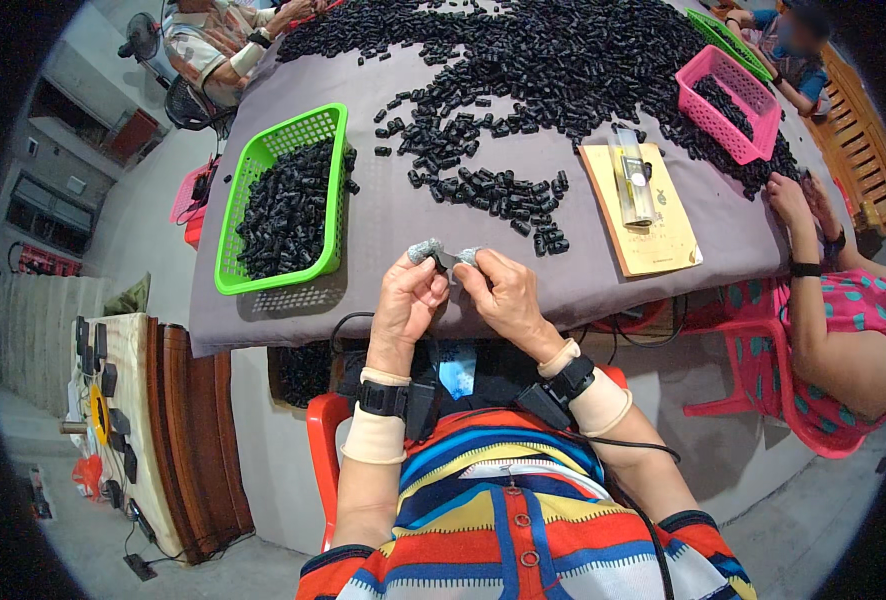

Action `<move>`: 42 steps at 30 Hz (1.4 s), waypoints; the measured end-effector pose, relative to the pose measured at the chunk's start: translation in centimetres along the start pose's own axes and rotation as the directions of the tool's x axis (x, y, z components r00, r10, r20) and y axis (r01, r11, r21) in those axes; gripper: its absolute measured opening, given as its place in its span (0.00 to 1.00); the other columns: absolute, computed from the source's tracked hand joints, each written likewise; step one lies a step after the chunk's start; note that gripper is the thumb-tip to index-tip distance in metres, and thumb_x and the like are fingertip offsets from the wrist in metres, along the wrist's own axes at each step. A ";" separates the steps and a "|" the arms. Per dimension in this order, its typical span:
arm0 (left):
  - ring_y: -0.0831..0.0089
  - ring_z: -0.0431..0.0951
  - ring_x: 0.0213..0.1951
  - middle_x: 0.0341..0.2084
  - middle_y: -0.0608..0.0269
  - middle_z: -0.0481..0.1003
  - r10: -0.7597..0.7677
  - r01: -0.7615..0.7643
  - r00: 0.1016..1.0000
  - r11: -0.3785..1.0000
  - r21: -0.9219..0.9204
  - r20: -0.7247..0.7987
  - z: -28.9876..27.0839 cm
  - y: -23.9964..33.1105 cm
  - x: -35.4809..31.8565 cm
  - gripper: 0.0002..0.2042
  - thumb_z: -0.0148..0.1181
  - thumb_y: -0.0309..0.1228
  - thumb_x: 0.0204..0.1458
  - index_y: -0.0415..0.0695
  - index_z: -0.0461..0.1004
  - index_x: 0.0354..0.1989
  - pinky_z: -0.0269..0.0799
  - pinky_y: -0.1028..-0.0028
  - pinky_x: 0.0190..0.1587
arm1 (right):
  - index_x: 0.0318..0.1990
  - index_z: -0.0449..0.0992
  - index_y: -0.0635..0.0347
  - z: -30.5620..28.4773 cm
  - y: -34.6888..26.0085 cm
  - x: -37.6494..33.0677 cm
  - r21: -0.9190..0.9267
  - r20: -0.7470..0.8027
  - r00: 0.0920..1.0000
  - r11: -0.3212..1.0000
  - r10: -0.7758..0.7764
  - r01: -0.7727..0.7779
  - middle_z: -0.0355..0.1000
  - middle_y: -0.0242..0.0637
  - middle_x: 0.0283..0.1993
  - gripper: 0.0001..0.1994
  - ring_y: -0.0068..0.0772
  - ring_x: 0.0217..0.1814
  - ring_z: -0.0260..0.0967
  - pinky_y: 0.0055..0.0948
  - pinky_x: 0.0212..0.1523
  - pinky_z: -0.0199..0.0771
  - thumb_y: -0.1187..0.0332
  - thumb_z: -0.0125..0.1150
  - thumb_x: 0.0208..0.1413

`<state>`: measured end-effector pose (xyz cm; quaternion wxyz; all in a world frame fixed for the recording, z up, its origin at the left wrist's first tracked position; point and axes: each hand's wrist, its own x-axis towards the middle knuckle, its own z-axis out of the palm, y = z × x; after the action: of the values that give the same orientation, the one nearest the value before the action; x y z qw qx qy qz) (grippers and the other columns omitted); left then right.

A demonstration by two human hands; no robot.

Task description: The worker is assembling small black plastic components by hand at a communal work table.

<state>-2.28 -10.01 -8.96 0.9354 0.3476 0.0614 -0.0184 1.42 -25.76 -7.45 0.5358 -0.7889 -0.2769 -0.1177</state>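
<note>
Both my hands meet in front of my chest at the table's near edge. My left hand (pixel 409 300) is closed, pinching a small black plastic piece (pixel 437 262) between thumb and forefinger. My right hand (pixel 508 298) is closed in a pinch beside it, its tips almost touching the piece. A thin dark sliver shows between the two hands, too small to name. Grey wrapping covers a fingertip of each hand. Just beyond my hands lies a loose group of similar black pieces (pixel 503 192). To the left stands a green basket (pixel 339 190) filled with black pieces.
A big heap of black pieces (pixel 533 75) covers the far table. At right lie a yellow booklet (pixel 668 245) with a clear plastic case (pixel 627 180) on it, and a pink basket (pixel 756 146). Other people work at the right, far right and far left. Cables hang below the edge.
</note>
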 end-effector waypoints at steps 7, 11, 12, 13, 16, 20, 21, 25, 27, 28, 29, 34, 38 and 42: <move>0.77 0.68 0.22 0.24 0.68 0.70 0.035 -0.035 0.999 0.999 -0.011 -0.004 -0.1 -0.1 0.0 0.13 0.54 0.25 0.53 0.42 0.70 0.48 0.62 0.81 0.20 | 0.26 0.70 0.61 -0.1 -0.1 0.0 0.023 0.017 1.000 0.999 0.025 -0.026 0.68 0.43 0.24 0.11 0.47 0.24 0.67 0.38 0.23 0.63 0.63 0.58 0.52; 0.77 0.70 0.23 0.27 0.66 0.72 0.012 -0.012 1.000 1.000 -0.022 0.006 -0.6 -0.1 0.0 0.12 0.54 0.25 0.54 0.41 0.70 0.47 0.64 0.81 0.22 | 0.26 0.70 0.61 -0.1 -0.2 0.1 0.032 0.018 0.999 0.999 0.039 -0.039 0.68 0.43 0.24 0.11 0.48 0.24 0.67 0.38 0.23 0.63 0.63 0.58 0.53; 0.77 0.70 0.23 0.27 0.66 0.72 0.010 -0.010 1.000 1.000 -0.023 0.008 -0.4 -0.1 0.0 0.12 0.54 0.25 0.54 0.41 0.70 0.47 0.64 0.81 0.22 | 0.26 0.70 0.61 -0.1 -0.1 0.1 0.022 0.015 0.999 0.999 0.040 -0.041 0.68 0.43 0.24 0.11 0.48 0.25 0.68 0.38 0.23 0.63 0.63 0.58 0.53; 0.77 0.70 0.23 0.27 0.66 0.73 0.007 -0.007 1.000 0.999 -0.035 -0.009 0.0 -0.1 0.1 0.12 0.53 0.25 0.54 0.41 0.71 0.48 0.65 0.81 0.23 | 0.26 0.70 0.61 -0.2 0.0 0.1 0.020 0.014 0.999 0.999 0.042 -0.042 0.68 0.43 0.24 0.11 0.48 0.25 0.68 0.38 0.23 0.63 0.63 0.58 0.53; 0.77 0.71 0.24 0.28 0.66 0.73 0.010 -0.011 0.999 1.000 -0.016 -0.037 0.1 0.0 0.0 0.12 0.53 0.25 0.55 0.41 0.70 0.48 0.66 0.81 0.25 | 0.26 0.70 0.61 -0.3 -0.1 0.1 0.022 0.017 0.998 0.998 0.054 -0.054 0.68 0.43 0.24 0.10 0.48 0.25 0.68 0.38 0.23 0.63 0.64 0.58 0.52; 0.77 0.71 0.24 0.30 0.65 0.73 0.012 -0.012 1.000 1.000 -0.012 0.013 -1.2 -0.4 0.2 0.12 0.52 0.25 0.55 0.41 0.70 0.48 0.67 0.80 0.26 | 0.27 0.71 0.61 -0.3 -0.1 0.1 0.029 0.040 0.999 1.000 0.011 -0.012 0.69 0.42 0.24 0.10 0.47 0.25 0.68 0.37 0.23 0.65 0.64 0.58 0.52; 0.77 0.71 0.24 0.30 0.65 0.73 0.011 -0.011 1.000 1.000 -0.012 0.013 -1.1 -0.3 0.1 0.12 0.52 0.25 0.55 0.41 0.70 0.48 0.67 0.80 0.26 | 0.27 0.71 0.61 -0.4 -0.1 0.1 0.032 0.050 0.998 0.999 -0.022 0.021 0.69 0.41 0.24 0.10 0.46 0.25 0.69 0.37 0.23 0.65 0.64 0.58 0.51; 0.78 0.71 0.25 0.30 0.65 0.74 -0.017 0.017 1.000 1.000 0.013 -0.010 -0.5 -0.1 0.0 0.12 0.53 0.25 0.55 0.40 0.70 0.48 0.68 0.81 0.26 | 0.26 0.72 0.60 -0.5 -0.1 0.0 -0.018 0.076 0.996 0.999 -0.047 0.048 0.69 0.41 0.24 0.09 0.45 0.24 0.69 0.37 0.22 0.65 0.64 0.58 0.51; 0.79 0.72 0.25 0.30 0.64 0.74 -0.021 0.021 1.000 1.000 0.016 -0.002 -0.5 -0.2 0.1 0.12 0.53 0.25 0.55 0.40 0.70 0.47 0.68 0.81 0.26 | 0.26 0.71 0.60 -0.3 0.0 0.0 -0.017 0.048 0.996 0.997 -0.074 0.075 0.68 0.40 0.24 0.09 0.45 0.23 0.68 0.37 0.21 0.64 0.64 0.58 0.51; 0.79 0.72 0.25 0.30 0.64 0.74 -0.012 0.013 1.000 1.000 0.013 -0.006 -0.6 -0.3 0.1 0.12 0.53 0.25 0.54 0.39 0.70 0.47 0.68 0.81 0.26 | 0.26 0.71 0.60 -0.2 0.0 0.0 -0.016 0.049 0.996 0.997 -0.074 0.075 0.68 0.40 0.24 0.09 0.45 0.23 0.68 0.37 0.21 0.64 0.64 0.58 0.51; 0.79 0.72 0.25 0.30 0.64 0.74 -0.004 0.004 1.000 1.000 0.011 -0.011 -0.7 -0.3 0.1 0.12 0.53 0.25 0.54 0.39 0.70 0.47 0.68 0.81 0.26 | 0.25 0.71 0.60 -0.2 -0.1 0.0 -0.022 0.059 0.996 0.998 -0.061 0.062 0.68 0.40 0.23 0.09 0.45 0.23 0.68 0.37 0.21 0.64 0.64 0.58 0.51; 0.79 0.71 0.25 0.30 0.64 0.73 -0.009 0.010 1.000 0.999 0.030 -0.019 -0.3 -0.2 0.1 0.12 0.53 0.25 0.55 0.38 0.70 0.47 0.67 0.81 0.26 | 0.24 0.70 0.60 -0.2 -0.2 0.0 -0.021 0.060 0.997 0.999 -0.043 0.044 0.67 0.40 0.22 0.10 0.45 0.22 0.67 0.38 0.20 0.63 0.65 0.58 0.51; 0.79 0.71 0.24 0.29 0.65 0.73 -0.013 0.014 0.999 1.000 0.027 -0.036 -0.1 -0.2 0.0 0.11 0.52 0.25 0.55 0.37 0.70 0.46 0.67 0.81 0.26 | 0.24 0.70 0.60 -0.2 -0.2 0.0 -0.040 0.067 0.996 0.998 -0.053 0.056 0.67 0.40 0.22 0.10 0.45 0.22 0.67 0.38 0.20 0.63 0.65 0.58 0.51; 0.79 0.70 0.24 0.29 0.64 0.73 -0.017 0.019 0.998 0.999 0.032 -0.066 0.5 -0.1 -0.2 0.11 0.52 0.25 0.55 0.37 0.70 0.46 0.66 0.81 0.26 | 0.24 0.71 0.59 -0.2 -0.2 0.1 -0.038 0.066 0.996 0.998 -0.055 0.058 0.67 0.40 0.22 0.09 0.45 0.23 0.67 0.38 0.20 0.64 0.64 0.58 0.51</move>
<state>-2.41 -10.42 -8.59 0.9270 0.3625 0.0949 -0.0164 1.37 -25.84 -7.18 0.5072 -0.7946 -0.3140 -0.1125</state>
